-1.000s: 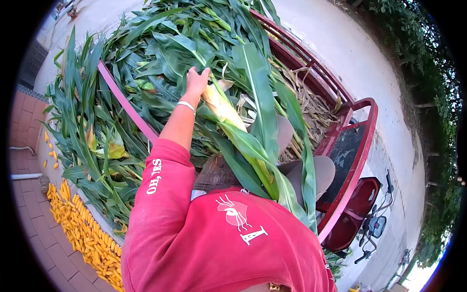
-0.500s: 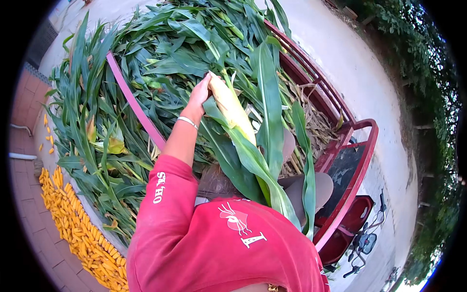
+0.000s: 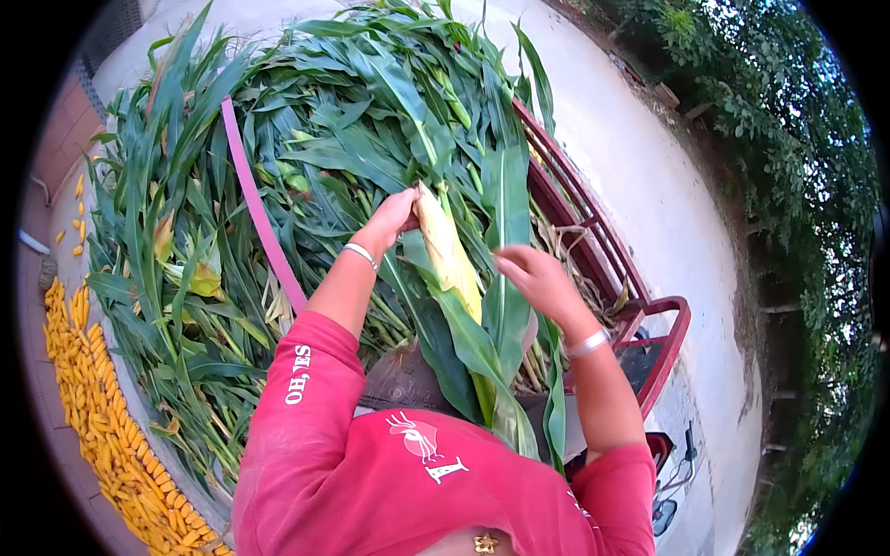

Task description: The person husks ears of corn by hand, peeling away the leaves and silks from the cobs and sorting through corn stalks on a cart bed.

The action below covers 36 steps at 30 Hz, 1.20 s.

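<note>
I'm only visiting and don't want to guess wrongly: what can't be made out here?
All in the head camera's view:
- Kernels of the held ear of corn: hidden by its husk.
- Some fingertips of the left hand: hidden behind the ear's tip.
- Whether the right hand touches a leaf: blurred.
- What lies under the green leaves: covered.
- The rest of the yellow cobs: cut off at the bottom edge.

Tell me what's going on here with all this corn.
A person's left hand holds the tip of a corn ear, still in its pale husk on a leafy stalk. Their right hand is raised beside it, apparently not gripping the ear. A heap of green corn plants surrounds it, with bare yellow cobs on the ground to the left.
</note>
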Each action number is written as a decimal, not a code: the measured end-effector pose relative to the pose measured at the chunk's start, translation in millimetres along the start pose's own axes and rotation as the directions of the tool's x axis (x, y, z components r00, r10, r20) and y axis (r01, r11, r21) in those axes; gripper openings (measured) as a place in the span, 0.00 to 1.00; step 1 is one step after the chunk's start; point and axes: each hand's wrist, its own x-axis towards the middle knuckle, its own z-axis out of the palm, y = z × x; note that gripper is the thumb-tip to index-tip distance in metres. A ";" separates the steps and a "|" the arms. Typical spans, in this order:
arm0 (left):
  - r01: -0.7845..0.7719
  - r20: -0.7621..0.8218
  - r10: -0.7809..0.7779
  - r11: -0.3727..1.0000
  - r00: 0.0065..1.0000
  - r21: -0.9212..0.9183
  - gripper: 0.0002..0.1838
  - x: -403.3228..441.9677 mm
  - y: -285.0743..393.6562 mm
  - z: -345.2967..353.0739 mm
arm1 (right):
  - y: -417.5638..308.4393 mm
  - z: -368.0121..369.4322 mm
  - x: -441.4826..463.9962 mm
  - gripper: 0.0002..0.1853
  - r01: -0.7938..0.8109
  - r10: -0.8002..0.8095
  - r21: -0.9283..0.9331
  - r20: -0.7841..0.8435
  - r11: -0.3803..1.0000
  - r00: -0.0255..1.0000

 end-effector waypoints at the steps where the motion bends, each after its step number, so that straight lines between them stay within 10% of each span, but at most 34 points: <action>1: 0.072 -0.009 -0.071 0.997 0.997 0.034 0.16 5.3 -2.0 -3.3 | 5.7 14.9 26.0 0.16 0.039 -0.039 0.054 -0.004 0.998 0.999; 7: 0.047 0.000 -0.050 0.938 0.999 0.342 0.21 23.4 8.5 -26.5 | 49.0 94.2 152.9 0.20 0.124 -0.150 -0.241 -0.092 0.963 0.984; 12: 0.065 -0.071 -0.048 0.962 0.996 0.265 0.15 26.1 17.4 -25.2 | 79.5 144.1 197.8 0.29 0.024 -0.025 0.179 0.001 0.984 1.000; 19: 0.032 -0.215 0.047 0.937 0.975 0.348 0.14 20.0 12.7 -20.9 | 68.6 145.4 212.3 0.30 -0.002 -0.006 0.189 0.042 0.982 0.999; 27: -0.093 -0.182 0.069 0.988 0.981 -0.125 0.16 2.5 -18.9 8.4 | 81.7 150.5 232.3 0.27 0.000 0.007 -0.109 0.069 0.994 0.998; 33: -0.147 -0.229 0.184 0.975 0.956 0.169 0.16 27.5 -35.9 -9.2 | 48.6 143.1 193.9 0.21 -0.095 0.074 -0.089 -0.212 0.991 0.974; 35: -0.103 -0.372 0.442 0.745 0.817 0.659 0.16 23.8 -40.8 -6.5 | 55.4 147.0 193.2 0.21 -0.088 0.066 -0.063 -0.289 0.994 0.955; 36: -0.130 -0.365 0.437 0.768 0.822 0.628 0.16 23.5 -47.9 -7.4 | 68.2 149.3 197.0 0.21 -0.066 0.105 0.135 -0.314 0.989 0.944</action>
